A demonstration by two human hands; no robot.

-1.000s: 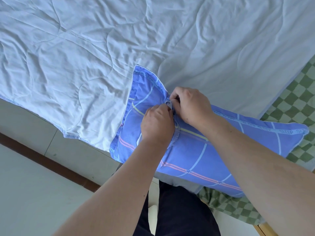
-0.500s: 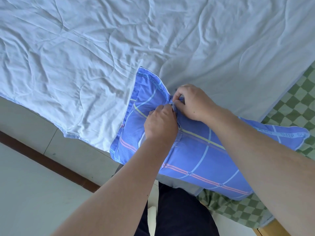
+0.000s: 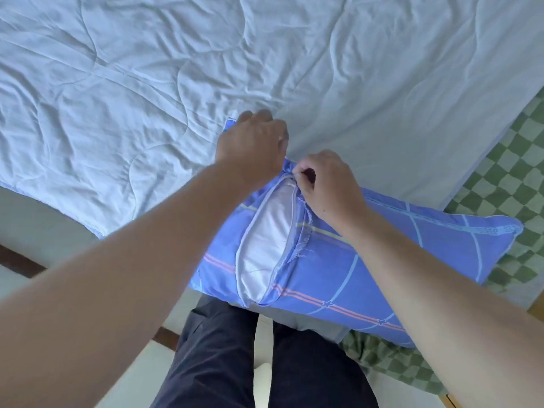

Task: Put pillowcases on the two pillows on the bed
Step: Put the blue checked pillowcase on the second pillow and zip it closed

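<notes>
**Pillowcase on, opening still gaping**

Head view: at the bed's near edge, our left hand (image 3: pixel 250 148) grips the pillowcase (image 3: pixel 382 260) corner; right hand (image 3: pixel 326 184) fingers pinch its opening. White pillow (image 3: pixel 265 240) shows; closing remains. No second pillow visible.

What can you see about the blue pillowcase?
The pillowcase is blue cloth with pale lines, pink stripes and small stars. It lies at the bed's edge, partly on the white quilt. Its zipper opening gapes, showing the white pillow inside, with frayed threads beside it. The left hand grips its far corner; the right hand pinches the opening's top end.
</notes>
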